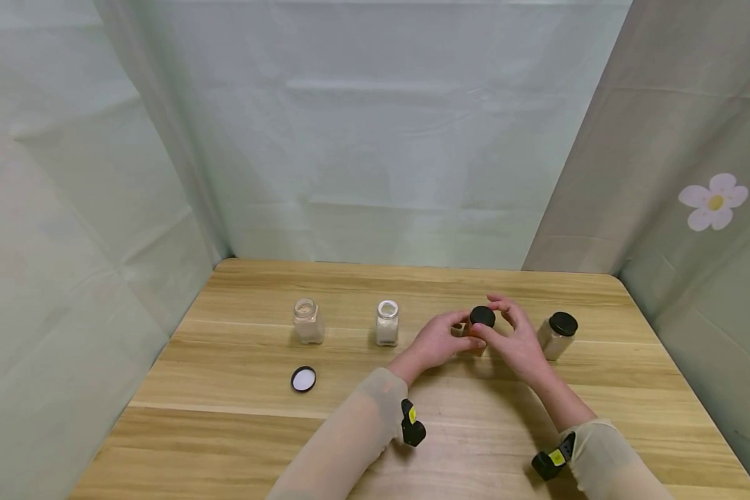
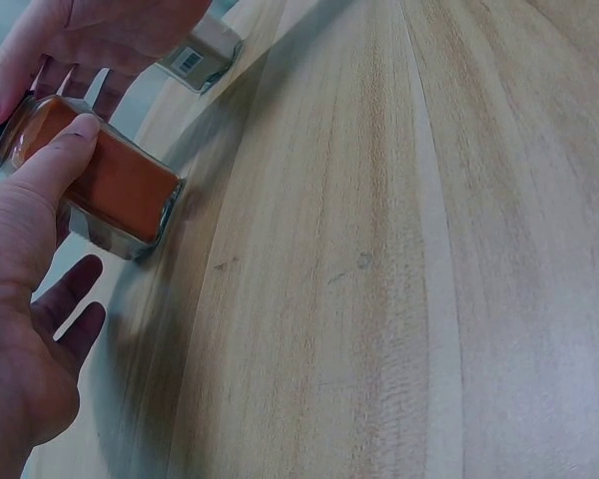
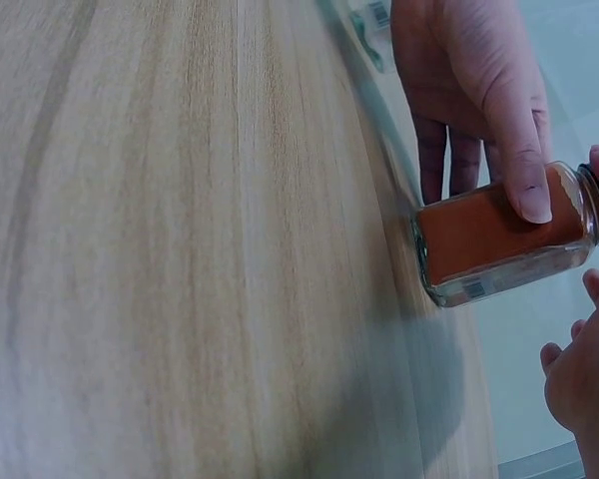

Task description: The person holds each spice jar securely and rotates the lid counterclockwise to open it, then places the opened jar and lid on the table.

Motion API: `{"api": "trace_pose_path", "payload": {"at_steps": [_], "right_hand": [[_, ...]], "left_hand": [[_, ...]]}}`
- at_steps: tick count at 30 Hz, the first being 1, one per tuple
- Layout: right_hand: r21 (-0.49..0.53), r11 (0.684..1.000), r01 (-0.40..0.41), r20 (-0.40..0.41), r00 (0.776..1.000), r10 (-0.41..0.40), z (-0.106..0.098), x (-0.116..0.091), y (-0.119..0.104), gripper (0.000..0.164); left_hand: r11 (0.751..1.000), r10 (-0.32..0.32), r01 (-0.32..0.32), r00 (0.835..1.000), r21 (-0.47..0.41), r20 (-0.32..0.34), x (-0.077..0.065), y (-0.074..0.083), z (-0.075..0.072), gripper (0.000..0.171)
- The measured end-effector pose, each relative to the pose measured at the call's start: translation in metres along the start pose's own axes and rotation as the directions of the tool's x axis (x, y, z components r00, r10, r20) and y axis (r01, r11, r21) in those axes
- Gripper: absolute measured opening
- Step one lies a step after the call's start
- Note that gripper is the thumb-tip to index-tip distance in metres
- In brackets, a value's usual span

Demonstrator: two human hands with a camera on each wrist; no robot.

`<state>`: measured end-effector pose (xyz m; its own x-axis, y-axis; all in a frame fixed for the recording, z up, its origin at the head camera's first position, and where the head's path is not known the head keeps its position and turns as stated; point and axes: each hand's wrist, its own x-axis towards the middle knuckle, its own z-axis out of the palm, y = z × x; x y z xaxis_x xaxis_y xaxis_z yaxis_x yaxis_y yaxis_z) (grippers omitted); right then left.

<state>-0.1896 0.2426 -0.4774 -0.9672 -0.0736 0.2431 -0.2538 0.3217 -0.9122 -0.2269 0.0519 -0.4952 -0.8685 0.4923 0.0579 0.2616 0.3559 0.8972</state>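
A square glass spice jar (image 2: 130,190) filled with orange-red powder stands between both hands, its black lid (image 1: 482,316) on top. My left hand (image 1: 438,339) grips the jar's body, the thumb lying along the glass in the left wrist view. With thumb and fingers, my right hand (image 1: 517,347) pinches the black lid at its rim. In the right wrist view the jar (image 3: 509,232) shows powder almost up to its neck.
Right of the hands is a jar with a black lid (image 1: 556,335). To the left stand two jars without lids, one silver-rimmed (image 1: 387,323), one clear-necked (image 1: 309,322). A loose black lid (image 1: 303,379) lies inside-up on the wooden table (image 1: 225,430).
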Motion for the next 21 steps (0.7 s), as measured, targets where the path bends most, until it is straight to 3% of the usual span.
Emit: {"api": "trace_pose_path", "payload": {"at_steps": [4,11,17,21], "right_hand": [[-0.015,1.0,0.001,0.005,1.0,-0.001,0.001,-0.001,-0.005,0.04],[-0.027,0.999,0.032,0.022,0.999,-0.032,0.001,-0.009,-0.036,0.037],[-0.05,0.998,0.048,0.029,0.998,-0.047,0.0,-0.009,-0.039,0.039],[-0.065,0.996,0.053,0.03,0.998,-0.051,0.0,-0.005,-0.021,0.041]], "left_hand": [[1.0,-0.013,0.013,1.0,0.005,-0.005,0.0,0.001,0.0,0.048],[1.0,-0.016,0.016,1.0,0.009,-0.008,0.0,0.001,0.0,0.054],[1.0,-0.018,0.018,1.0,0.02,-0.006,-0.001,0.002,0.0,0.054],[0.999,-0.028,0.028,1.0,0.02,-0.007,-0.001,0.002,0.0,0.055]]}}
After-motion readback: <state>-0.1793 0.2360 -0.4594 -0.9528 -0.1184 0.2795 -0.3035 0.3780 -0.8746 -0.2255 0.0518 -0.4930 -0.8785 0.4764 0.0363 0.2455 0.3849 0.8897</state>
